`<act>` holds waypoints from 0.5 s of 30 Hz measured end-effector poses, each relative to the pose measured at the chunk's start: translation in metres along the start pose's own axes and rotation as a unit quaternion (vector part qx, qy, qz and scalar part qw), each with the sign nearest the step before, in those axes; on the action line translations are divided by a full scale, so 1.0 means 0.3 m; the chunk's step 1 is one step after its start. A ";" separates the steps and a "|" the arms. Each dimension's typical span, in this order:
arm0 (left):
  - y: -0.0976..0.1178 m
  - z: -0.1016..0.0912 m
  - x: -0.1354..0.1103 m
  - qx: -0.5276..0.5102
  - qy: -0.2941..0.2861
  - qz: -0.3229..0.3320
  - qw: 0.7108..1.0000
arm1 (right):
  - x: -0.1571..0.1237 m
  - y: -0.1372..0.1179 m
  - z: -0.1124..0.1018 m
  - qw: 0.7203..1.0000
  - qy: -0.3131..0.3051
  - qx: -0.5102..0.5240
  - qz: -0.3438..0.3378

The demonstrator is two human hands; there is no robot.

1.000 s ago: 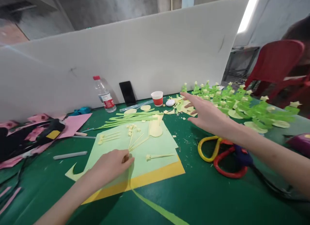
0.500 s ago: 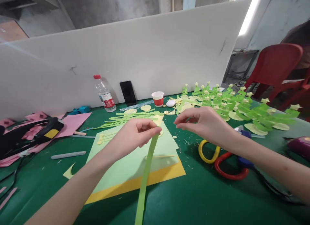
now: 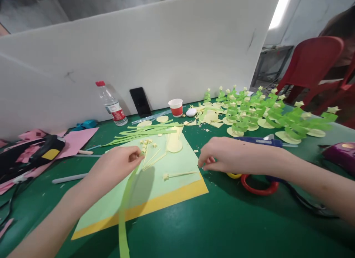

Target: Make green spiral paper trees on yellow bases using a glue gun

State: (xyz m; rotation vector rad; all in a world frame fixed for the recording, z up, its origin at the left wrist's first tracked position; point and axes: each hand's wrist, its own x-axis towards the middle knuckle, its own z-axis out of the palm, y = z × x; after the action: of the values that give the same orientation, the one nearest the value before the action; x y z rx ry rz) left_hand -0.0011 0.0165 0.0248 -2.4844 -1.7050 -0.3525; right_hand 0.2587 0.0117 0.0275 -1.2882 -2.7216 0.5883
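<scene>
My left hand [image 3: 118,163] is closed, with thumb and fingers pinching one end of a long green paper strip [image 3: 124,210], which hangs past the table's front edge. Beneath it, a pale green sheet [image 3: 111,195] lies over a yellow one [image 3: 174,200]. My right hand [image 3: 216,154] is low beside the sheet's right edge, fingers curled but slightly apart, with nothing visible between them. Between the hands, a thin pale stick with a small star [image 3: 180,174] lies on the sheet. More star-tipped sticks [image 3: 148,156] lie near my left fingertips, beside a pale yellow paper piece [image 3: 174,141].
Red-and-yellow-handled scissors [image 3: 260,189] and a blue glue gun [image 3: 262,141] lie partly under my right forearm. Several green spiral paper plants [image 3: 249,106] stand at the back right. Green strips [image 3: 144,132], a paper cup [image 3: 176,108], phone [image 3: 140,102] and bottle [image 3: 113,108] are farther back.
My left hand has moved left with the green strip, uncovering the small stars on the sheet. My right hand has come down closer to the table. The view has tilted down slightly.
</scene>
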 end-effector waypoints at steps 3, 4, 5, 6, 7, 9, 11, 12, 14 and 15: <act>0.023 0.041 -0.048 0.038 0.030 0.035 0.998 | -0.027 -0.015 0.022 0.998 -0.049 -0.023 -0.028; 0.046 0.055 -0.069 0.028 0.018 0.072 0.997 | -0.037 -0.020 0.033 0.997 -0.058 -0.042 -0.037; 0.071 0.069 -0.090 0.014 0.005 0.145 0.989 | -0.048 -0.022 0.046 0.995 -0.064 -0.063 -0.046; 0.095 0.081 -0.112 0.008 0.000 0.198 0.980 | -0.060 -0.022 0.062 0.993 -0.066 -0.081 -0.057; 0.116 0.093 -0.133 0.011 0.001 0.216 0.976 | -0.074 -0.020 0.081 0.991 -0.063 -0.094 -0.070; 0.142 0.112 -0.168 0.008 0.001 0.210 0.978 | -0.105 -0.009 0.124 0.989 -0.041 -0.101 -0.097; 0.144 0.127 -0.191 0.008 -0.013 0.186 0.982 | -0.137 0.008 0.165 0.988 -0.013 -0.098 -0.119; 0.139 0.133 -0.198 0.007 -0.018 0.177 0.984 | -0.152 0.015 0.182 0.987 0.000 -0.104 -0.125; 0.127 0.141 -0.205 0.004 -0.024 0.171 0.985 | -0.173 0.025 0.207 0.985 0.013 -0.117 -0.126; 0.122 0.143 -0.206 0.003 -0.026 0.170 0.985 | -0.179 0.026 0.214 0.985 0.017 -0.123 -0.122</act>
State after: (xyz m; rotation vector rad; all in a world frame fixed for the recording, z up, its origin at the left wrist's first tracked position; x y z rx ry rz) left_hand 0.0172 -0.0434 -0.0307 -2.7355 -1.2567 -0.2493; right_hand 0.2846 -0.0443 -0.0296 -0.9690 -2.9320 0.2113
